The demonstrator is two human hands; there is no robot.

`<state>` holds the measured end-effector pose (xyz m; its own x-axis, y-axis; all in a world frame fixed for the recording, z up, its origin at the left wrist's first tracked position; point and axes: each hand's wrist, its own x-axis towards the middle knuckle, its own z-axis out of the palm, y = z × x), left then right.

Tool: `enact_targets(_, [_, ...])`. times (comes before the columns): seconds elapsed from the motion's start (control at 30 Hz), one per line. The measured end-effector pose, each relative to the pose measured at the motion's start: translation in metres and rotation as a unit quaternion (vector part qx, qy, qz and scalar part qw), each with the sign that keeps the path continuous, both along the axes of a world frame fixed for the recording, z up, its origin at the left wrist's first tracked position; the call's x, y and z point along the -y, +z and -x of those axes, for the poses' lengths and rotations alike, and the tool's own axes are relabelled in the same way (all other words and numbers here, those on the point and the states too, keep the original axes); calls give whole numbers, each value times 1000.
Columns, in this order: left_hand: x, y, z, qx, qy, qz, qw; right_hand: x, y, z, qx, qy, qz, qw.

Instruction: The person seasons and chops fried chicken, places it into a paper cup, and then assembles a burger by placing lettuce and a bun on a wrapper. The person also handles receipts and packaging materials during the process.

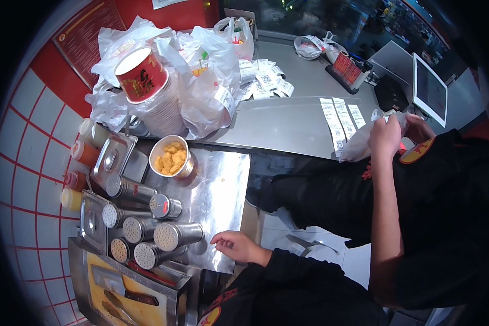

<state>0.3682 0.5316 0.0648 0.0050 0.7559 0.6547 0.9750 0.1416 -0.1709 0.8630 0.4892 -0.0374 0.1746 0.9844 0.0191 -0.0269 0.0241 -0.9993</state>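
Note:
My right hand (234,245) is at the edge of the steel worktop (224,195), its fingers loosely curled and holding nothing. Just left of it, perforated-lid metal shakers (178,236) stand close together. Farther up the worktop is a paper tub (171,157) of golden fried pieces. My left hand is out of view. At the right, a co-worker in a black shirt holds a white plastic bag (358,140) with both hands, apart from mine.
A grey counter (269,126) carries filled plastic bags (208,102), stacked paper tubs (161,110), printed slips (265,81) and a screen (430,89). Sauce bottles (83,153) line the tiled wall. A cleaver (110,281) and tongs (116,307) lie on a yellow board at lower left.

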Motion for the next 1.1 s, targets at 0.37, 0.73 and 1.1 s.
enact_targets(0.37, [53, 92, -67, 91, 268, 342, 896, -11, 93, 48, -36, 191, -63, 979])
enact_targets(0.73, [64, 82, 1, 133, 116, 209, 962, -6, 223, 262, 238, 533, -461, 669])
enact_targets(1.1, [89, 151, 88, -16, 336, 204, 919, 73, 275, 454, 228, 416, -735, 484])
